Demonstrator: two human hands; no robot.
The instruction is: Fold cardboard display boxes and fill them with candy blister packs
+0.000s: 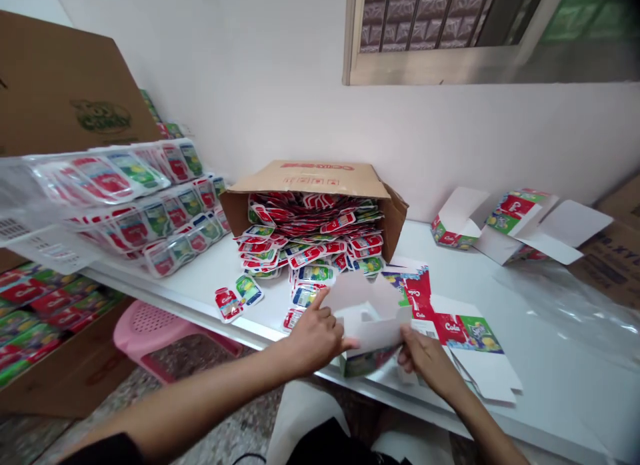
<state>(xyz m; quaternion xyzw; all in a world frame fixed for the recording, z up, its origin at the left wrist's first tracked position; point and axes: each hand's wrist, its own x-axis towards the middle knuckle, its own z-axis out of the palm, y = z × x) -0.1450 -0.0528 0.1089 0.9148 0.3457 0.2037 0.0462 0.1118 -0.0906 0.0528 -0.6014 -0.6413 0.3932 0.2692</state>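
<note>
At the table's front edge, a small carton (373, 335) is partly folded up, its white inner flaps raised and a printed side facing me. My right hand (425, 358) pinches its right side between thumb and fingers. At its left side is my left hand (317, 335), index finger and thumb stretched apart, the other fingers curled; the thumb meets the carton's edge. Flat printed carton blanks (457, 328), marked Cola, lie to the right. Beyond the carton, a cardboard box (310, 175) on its side spills red and green sachets (310, 238) onto the table.
Strips of sachets (160, 218) are piled at the left beside a large brown box (75, 92). Two opened cartons (520, 212) stand at the back right near clear plastic film (565, 312). A pink stool (150, 328) and a box of packed cartons (45, 305) are below left.
</note>
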